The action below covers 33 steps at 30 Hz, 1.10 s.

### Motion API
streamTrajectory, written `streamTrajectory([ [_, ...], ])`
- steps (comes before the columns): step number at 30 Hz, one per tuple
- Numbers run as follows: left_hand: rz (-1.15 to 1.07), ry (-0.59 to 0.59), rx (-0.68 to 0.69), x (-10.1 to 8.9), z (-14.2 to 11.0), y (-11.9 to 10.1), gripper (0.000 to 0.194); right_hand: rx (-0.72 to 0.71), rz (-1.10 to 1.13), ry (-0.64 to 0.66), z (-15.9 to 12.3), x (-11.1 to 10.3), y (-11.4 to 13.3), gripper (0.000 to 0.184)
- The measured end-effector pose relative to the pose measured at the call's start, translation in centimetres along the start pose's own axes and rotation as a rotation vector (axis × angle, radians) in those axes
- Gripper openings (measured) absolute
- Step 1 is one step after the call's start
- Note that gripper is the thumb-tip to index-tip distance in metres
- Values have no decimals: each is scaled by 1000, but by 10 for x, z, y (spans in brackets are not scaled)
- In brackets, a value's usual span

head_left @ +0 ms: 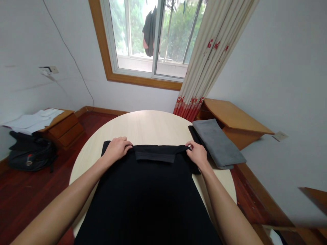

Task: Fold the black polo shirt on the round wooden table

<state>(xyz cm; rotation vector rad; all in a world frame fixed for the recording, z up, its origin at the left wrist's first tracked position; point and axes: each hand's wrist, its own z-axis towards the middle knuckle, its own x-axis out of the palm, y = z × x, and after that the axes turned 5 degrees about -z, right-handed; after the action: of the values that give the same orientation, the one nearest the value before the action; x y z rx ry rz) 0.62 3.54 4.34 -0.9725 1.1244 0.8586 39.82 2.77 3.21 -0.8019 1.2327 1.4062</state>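
Cloth, plain black and matt, is seen in the form of one garment [153,183], laid flat on one round, pale wooden table [148,124] and widening towards the near side. Its far edge is drawn nearly straight, and one dark-grey ribbed band [155,158] is shown at the middle, just below that edge. The lowest part is so dark that folds there cannot be made out.

The garment is gripped by two hands: the far edge is pinched between thumb and fingers by the left hand [118,148] on one side of the band and by the right hand [197,153] on the other. The hands are held well apart.

One folded grey cloth [217,144] is laid at the table's right edge, partly over a black item [194,134]. Beyond, one window [171,64] with two panes and one red-patterned curtain [204,58] can be counted; to the left, one black bag [32,154] and one cabinet [67,131] with two drawer fronts are seen.
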Motion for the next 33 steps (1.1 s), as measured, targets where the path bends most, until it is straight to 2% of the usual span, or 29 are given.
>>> streamTrajectory([
  [2, -27, -18, -109, -6, 7, -1, 32, 38, -3, 24, 10, -7, 1, 24],
  [4, -69, -55, -213, -12, 25, -1, 31, 64, -15, 25, 27, -12, 5, 25],
  [7, -144, -151, -297, -15, 68, -3, 34, 133, -38, 14, 58, -10, 21, 30],
  [9, -185, -189, -319, -9, 95, -6, 39, 187, -53, 23, 75, -2, 34, 35],
  [12, -199, -64, -327, 9, 114, -13, 54, 202, -81, 94, 81, 14, 51, 47],
  [15, -141, 54, -265, 31, 97, -15, 60, 107, -128, 170, 64, 30, 54, 51],
  [18, -66, 51, -224, 48, 57, -5, 58, 22, -169, 187, 33, 40, 42, 50],
  [21, -40, 52, -307, 58, 16, 17, 65, 30, -177, 137, 6, 44, 21, 55],
  [23, -60, 83, -376, 61, -3, 32, 67, 49, -153, 125, -6, 46, 10, 58],
  [28, -54, 111, -432, 63, -16, 56, 67, 121, -143, 244, -17, 52, 0, 68],
  [33, 28, 140, -568, 53, -16, 60, 73, 235, -253, 290, -22, 48, 0, 74],
])
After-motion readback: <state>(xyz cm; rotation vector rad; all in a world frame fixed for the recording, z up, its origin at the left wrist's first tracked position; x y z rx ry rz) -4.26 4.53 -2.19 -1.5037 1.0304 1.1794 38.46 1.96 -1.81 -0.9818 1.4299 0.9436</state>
